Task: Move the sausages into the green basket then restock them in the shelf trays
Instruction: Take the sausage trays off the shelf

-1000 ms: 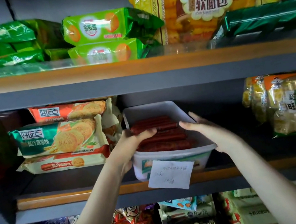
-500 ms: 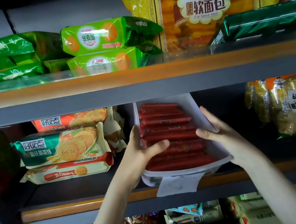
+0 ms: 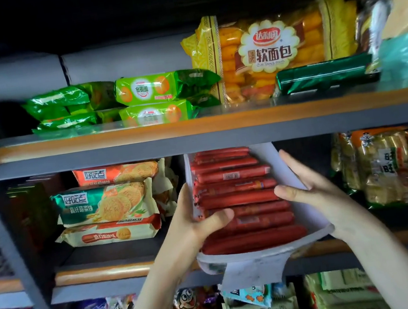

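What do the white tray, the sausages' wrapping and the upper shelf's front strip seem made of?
Tray: probably thin plastic, white, slightly translucent; its front rim bows.
Sausages: wrapped in glossy red film, likely plastic; highlights and printed labels show.
Shelf strip: orange-brown, sheeny, wood or wood-look trim; cannot tell which.

Raised left hand (image 3: pixel 197 221) and right hand (image 3: pixel 317 190) grip tray (image 3: pixel 265 253)

Left grip (image 3: pixel 196 223), right grip (image 3: pixel 317 197); forearms (image 3: pixel 157 293) bare
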`<state>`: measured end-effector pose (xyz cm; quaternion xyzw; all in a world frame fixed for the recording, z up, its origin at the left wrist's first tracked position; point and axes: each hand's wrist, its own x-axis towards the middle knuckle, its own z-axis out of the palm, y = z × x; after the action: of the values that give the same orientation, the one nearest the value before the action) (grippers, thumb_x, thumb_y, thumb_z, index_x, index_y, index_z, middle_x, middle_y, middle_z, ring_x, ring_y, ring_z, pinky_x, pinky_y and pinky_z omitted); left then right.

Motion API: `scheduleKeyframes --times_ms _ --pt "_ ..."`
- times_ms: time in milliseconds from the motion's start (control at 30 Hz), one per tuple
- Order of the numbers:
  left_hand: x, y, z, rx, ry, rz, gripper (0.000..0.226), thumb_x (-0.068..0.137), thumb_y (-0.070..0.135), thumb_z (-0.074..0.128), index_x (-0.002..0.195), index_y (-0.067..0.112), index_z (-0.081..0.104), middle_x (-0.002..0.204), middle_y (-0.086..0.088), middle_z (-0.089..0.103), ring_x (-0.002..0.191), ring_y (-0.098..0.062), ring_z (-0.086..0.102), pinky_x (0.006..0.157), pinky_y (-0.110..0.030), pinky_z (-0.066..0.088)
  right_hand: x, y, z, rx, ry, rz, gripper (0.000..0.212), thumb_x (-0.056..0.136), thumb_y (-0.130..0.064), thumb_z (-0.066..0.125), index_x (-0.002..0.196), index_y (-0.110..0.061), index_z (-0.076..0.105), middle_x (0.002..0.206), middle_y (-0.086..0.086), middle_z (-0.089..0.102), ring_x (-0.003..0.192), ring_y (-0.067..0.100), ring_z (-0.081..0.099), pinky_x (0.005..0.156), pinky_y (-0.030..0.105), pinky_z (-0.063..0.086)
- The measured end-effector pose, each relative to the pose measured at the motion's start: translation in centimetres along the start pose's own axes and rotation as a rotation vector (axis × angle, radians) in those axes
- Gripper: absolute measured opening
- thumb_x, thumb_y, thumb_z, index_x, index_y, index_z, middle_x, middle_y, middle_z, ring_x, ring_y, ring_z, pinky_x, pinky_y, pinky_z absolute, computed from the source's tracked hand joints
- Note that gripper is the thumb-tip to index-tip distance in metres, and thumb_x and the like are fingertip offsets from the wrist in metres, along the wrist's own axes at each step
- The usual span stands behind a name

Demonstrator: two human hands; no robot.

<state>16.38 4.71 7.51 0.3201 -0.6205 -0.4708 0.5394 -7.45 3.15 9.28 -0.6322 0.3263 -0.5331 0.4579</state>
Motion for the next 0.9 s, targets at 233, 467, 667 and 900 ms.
scheduleKeyframes --times_ms 233,467,667,900 --pt "-7.2 1.9 4.2 0.0 0.032 -0.008 0.073 0.062 0.028 0.082 0.128 0.024 0.05 0.124 -0.003 0.063 0.117 -0.025 0.059 0.092 -0.047 0.051 -6.5 -1.5 -0.9 -0.02 -0.083 0.022 0.082 0.069 -0.026 0.074 0.139 -0.044 0.036 0.127 -0.039 0.041 0.098 -0.034 0.041 0.069 -0.004 0.038" --pt "-16.2 2.6 5.2 0.055 0.16 -0.065 0.073 0.069 0.021 0.079 0.134 0.021 0.046 0.131 -0.005 0.059 0.122 -0.025 0.055 0.098 -0.049 0.044 -13.0 -1.9 1.7 -0.069 -0.171 0.069 0.073 0.065 -0.032 0.073 0.131 -0.049 0.045 0.116 -0.044 0.047 0.098 -0.033 0.042 0.068 -0.004 0.039" --pt "-25.5 1.5 2.6 0.091 0.302 -0.203 0.081 0.071 0.023 0.08 0.14 0.022 0.038 0.138 -0.001 0.052 0.128 -0.021 0.049 0.103 -0.051 0.04 -17.2 1.3 7.8 -0.009 -0.282 0.182 0.075 0.073 -0.021 0.07 0.139 -0.041 0.04 0.121 -0.038 0.044 0.096 -0.031 0.046 0.07 -0.001 0.043" --pt "-35.2 -3.5 -3.8 0.146 0.426 -0.353 0.093 0.064 0.042 0.085 0.141 0.029 0.034 0.139 0.006 0.051 0.129 -0.017 0.048 0.104 -0.05 0.039 -21.5 9.6 17.3 0.011 -0.393 0.417 0.094 0.066 -0.039 0.072 0.144 -0.05 0.019 0.149 -0.031 0.022 0.135 -0.007 0.026 0.089 0.017 0.04"
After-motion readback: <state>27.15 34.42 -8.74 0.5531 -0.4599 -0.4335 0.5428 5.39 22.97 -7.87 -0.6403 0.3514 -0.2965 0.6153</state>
